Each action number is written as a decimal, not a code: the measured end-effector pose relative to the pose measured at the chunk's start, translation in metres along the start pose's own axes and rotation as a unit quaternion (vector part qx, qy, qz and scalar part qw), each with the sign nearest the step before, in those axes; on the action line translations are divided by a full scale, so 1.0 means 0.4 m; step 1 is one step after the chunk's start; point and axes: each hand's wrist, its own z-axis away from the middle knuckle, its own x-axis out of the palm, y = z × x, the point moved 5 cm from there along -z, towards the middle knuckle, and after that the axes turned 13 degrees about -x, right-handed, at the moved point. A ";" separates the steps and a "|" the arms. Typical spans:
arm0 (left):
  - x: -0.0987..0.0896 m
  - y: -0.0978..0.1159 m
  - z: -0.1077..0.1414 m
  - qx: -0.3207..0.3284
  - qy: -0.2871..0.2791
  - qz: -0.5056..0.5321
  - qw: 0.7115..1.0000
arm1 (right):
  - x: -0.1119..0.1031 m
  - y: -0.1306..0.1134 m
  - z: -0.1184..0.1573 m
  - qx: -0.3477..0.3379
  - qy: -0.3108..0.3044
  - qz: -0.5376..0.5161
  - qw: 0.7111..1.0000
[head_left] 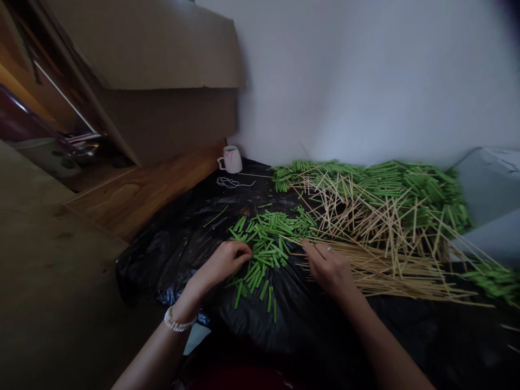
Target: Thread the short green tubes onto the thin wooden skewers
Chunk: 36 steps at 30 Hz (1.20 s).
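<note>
Short green stalk pieces (266, 238) lie in a loose pile on black plastic sheeting (182, 227). At the pile's left edge is my left hand (227, 262), its fingers curled together at the stalks; what they hold, if anything, is too small to make out. My right hand (329, 265), with a ring, is closed on a thin wooden stick (292, 240) whose tip points left over the green pile. Many pale sticks (394, 271) lie beside and behind my right hand. Behind them, green bundles (365, 179) are heaped along the wall, with more sticks crossed over their front.
A white mug (233, 160) stands at the back, near a tangled white string (229, 183). A large cardboard box (162, 49) rises at the back left over a wooden surface (150, 189). More green pieces (498, 281) lie at the far right.
</note>
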 end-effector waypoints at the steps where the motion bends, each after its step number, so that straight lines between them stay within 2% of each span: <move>1: 0.005 -0.003 0.005 -0.006 -0.026 -0.004 1.000 | 0.000 0.000 0.000 -0.001 0.000 -0.001 1.000; 4: 0.024 -0.005 0.021 -0.024 -0.074 -0.036 0.996 | 0.001 -0.001 0.000 -0.002 -0.001 0.001 1.000; 8: 0.042 0.010 0.035 -0.029 -0.038 -0.105 0.993 | 0.006 -0.002 0.003 -0.001 -0.005 0.004 1.000; 12: 0.063 0.028 0.033 0.011 -0.025 -0.105 0.994 | 0.009 -0.001 0.004 0.007 -0.012 -0.004 1.000; 14: 0.063 0.025 0.019 0.013 0.007 -0.093 0.996 | 0.008 -0.001 0.004 0.007 -0.011 -0.006 1.000; 18: 0.038 0.013 -0.009 -0.003 0.113 -0.065 0.992 | 0.008 0.002 0.005 0.007 -0.005 -0.001 1.000; 21: 0.019 0.018 -0.006 0.000 0.150 -0.039 0.988 | 0.008 0.004 0.007 0.008 -0.006 0.003 1.000; 23: 0.014 0.029 0.005 0.011 0.129 -0.028 0.991 | 0.009 0.005 0.008 0.009 -0.009 0.006 1.000; 27: 0.024 0.040 0.029 0.008 0.007 -0.036 0.999 | 0.008 0.005 0.008 0.011 -0.009 0.014 1.000; 29: 0.029 0.034 0.036 -0.014 -0.030 -0.062 0.998 | 0.010 0.005 0.008 0.012 -0.014 0.013 1.000; 32: 0.039 0.023 0.042 -0.040 -0.057 -0.101 0.992 | 0.013 0.005 0.009 0.012 -0.021 0.011 1.000; 36: 0.054 0.018 0.044 -0.051 -0.052 -0.140 0.987 | 0.012 0.006 0.009 0.013 -0.019 0.013 1.000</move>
